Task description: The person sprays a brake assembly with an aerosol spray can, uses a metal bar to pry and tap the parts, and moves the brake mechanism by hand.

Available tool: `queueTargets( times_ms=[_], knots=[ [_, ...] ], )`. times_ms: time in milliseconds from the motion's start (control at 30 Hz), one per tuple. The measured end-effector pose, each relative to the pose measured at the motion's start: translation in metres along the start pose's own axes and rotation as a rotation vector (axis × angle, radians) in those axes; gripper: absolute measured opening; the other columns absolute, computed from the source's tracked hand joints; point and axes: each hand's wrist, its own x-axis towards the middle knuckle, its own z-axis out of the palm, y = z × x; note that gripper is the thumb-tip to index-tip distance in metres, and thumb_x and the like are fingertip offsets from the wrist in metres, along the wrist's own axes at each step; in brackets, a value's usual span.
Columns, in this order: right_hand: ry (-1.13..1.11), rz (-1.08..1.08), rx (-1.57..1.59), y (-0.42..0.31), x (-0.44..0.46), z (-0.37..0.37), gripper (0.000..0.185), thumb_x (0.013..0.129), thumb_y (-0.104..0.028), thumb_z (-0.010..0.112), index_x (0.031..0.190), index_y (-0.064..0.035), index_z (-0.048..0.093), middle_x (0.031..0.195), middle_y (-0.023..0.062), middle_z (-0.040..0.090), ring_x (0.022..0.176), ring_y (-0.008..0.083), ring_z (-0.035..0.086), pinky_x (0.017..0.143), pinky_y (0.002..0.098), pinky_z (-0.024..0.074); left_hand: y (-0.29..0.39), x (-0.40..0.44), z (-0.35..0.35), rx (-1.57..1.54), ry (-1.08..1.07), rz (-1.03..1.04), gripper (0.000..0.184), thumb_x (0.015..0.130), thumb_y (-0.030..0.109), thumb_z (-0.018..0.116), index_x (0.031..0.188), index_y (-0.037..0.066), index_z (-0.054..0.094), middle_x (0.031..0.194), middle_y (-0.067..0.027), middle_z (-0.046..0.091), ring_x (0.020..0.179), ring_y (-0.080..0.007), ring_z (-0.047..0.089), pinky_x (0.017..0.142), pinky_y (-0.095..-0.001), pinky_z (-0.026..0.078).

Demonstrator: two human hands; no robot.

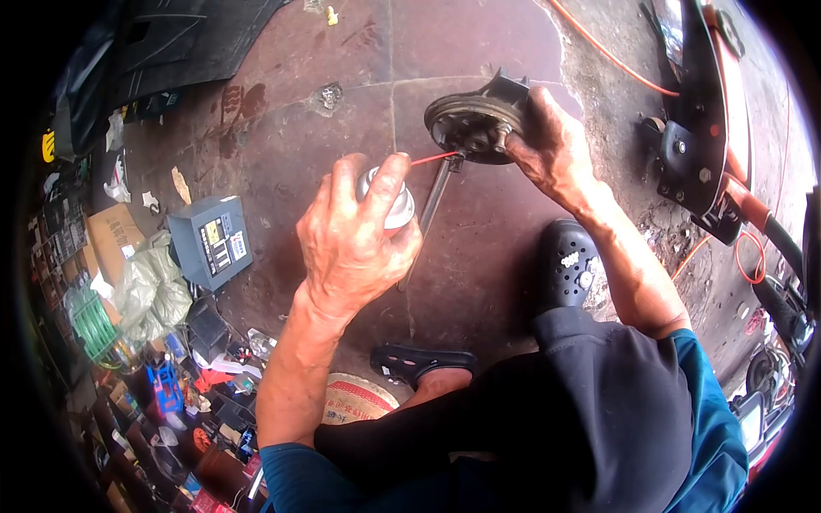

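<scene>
My left hand (342, 231) is wrapped round an aerosol spray can (400, 208), with the index finger on its top. A thin red straw (433, 159) runs from the nozzle to the lower rim of a greasy round metal part (466, 111), which looks like a drum brake plate. Gripping that part by its right side is my right hand (556, 150), thumb in front and fingers partly hidden behind. A metal rod (437, 198) slopes down from the part's lower edge and passes behind the can. Whether any spray is coming out, I cannot tell.
A grey battery-like box (210, 243) stands left, beside plastic bags (152, 286) and crowded clutter. A red jack-like machine (714, 128) stands right, with an orange hose (611, 53) on the floor. My shoes (568, 265) and a round sack-covered object (355, 398) are below.
</scene>
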Motion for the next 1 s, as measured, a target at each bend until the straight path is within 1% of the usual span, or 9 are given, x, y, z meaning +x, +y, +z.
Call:
queueTargets(
  times_ms=[167,367,467,567,767,867,1000],
  knots=[
    [0.011,-0.009,0.044,-0.0008,0.0002,0.0004,0.033,0.077,-0.009,0.071,0.104,-0.0034,0.053,0.088,0.0177,0.063,0.081,0.0336,0.064,0.071,0.0392,0.052,0.0009,-0.0001,0.0006,0.001,-0.001,-0.002,0.064,0.056,0.009,0.077,0.117,0.014,0.06,0.104,-0.0152,0.057,0.079,-0.0328,0.064,0.062,-0.0402,0.053],
    [0.003,-0.012,0.026,0.0018,-0.0004,0.0006,0.032,0.077,-0.01,0.071,0.104,-0.0032,0.053,0.088,0.0172,0.062,0.08,0.0331,0.064,0.072,0.0389,0.0517,0.0017,-0.0003,0.0003,0.005,0.0,0.0,0.062,0.056,0.009,0.077,0.116,0.014,0.061,0.105,-0.0163,0.057,0.079,-0.0335,0.064,0.063,-0.0403,0.053],
    [-0.007,-0.062,0.015,0.0049,-0.0007,0.0016,0.032,0.08,-0.005,0.069,0.104,-0.0008,0.047,0.083,0.0137,0.061,0.073,0.0211,0.057,0.068,0.0338,0.0506,0.0024,0.0004,0.0004,0.003,0.002,-0.008,0.062,0.057,0.009,0.077,0.116,0.014,0.06,0.105,-0.0166,0.057,0.079,-0.0338,0.064,0.063,-0.0405,0.053],
    [-0.01,-0.047,0.005,0.0047,-0.0006,0.0016,0.034,0.08,-0.004,0.069,0.105,-0.0005,0.047,0.084,0.0137,0.06,0.074,0.0198,0.057,0.069,0.0331,0.0504,0.003,0.0014,0.0005,0.002,0.0,-0.016,0.062,0.057,0.009,0.077,0.116,0.014,0.06,0.105,-0.0163,0.057,0.079,-0.034,0.064,0.064,-0.0408,0.053],
    [0.0,-0.048,0.024,0.0042,-0.0014,0.0017,0.036,0.079,-0.002,0.069,0.108,-0.0002,0.048,0.085,0.0133,0.06,0.075,0.0179,0.056,0.07,0.0323,0.0502,0.0042,0.0032,0.001,-0.005,-0.006,-0.027,0.062,0.057,0.009,0.077,0.116,0.014,0.06,0.104,-0.0151,0.057,0.081,-0.0338,0.064,0.065,-0.0411,0.052],
    [-0.002,-0.041,0.046,0.0037,-0.001,0.0015,0.035,0.079,-0.004,0.07,0.106,-0.0003,0.048,0.084,0.0138,0.06,0.075,0.0193,0.056,0.07,0.0329,0.0501,0.0043,0.0036,0.0015,-0.003,-0.005,-0.029,0.062,0.057,0.009,0.077,0.116,0.014,0.06,0.104,-0.0147,0.057,0.081,-0.0338,0.063,0.065,-0.0411,0.052],
    [-0.014,-0.003,-0.004,0.0021,0.0002,-0.0006,0.034,0.079,-0.006,0.07,0.104,-0.0005,0.047,0.082,0.0148,0.059,0.073,0.0224,0.056,0.069,0.034,0.05,0.0042,0.0024,0.0012,-0.011,-0.015,-0.029,0.063,0.057,0.009,0.078,0.117,0.015,0.06,0.106,-0.0146,0.057,0.082,-0.0334,0.064,0.065,-0.041,0.053]
  ],
)
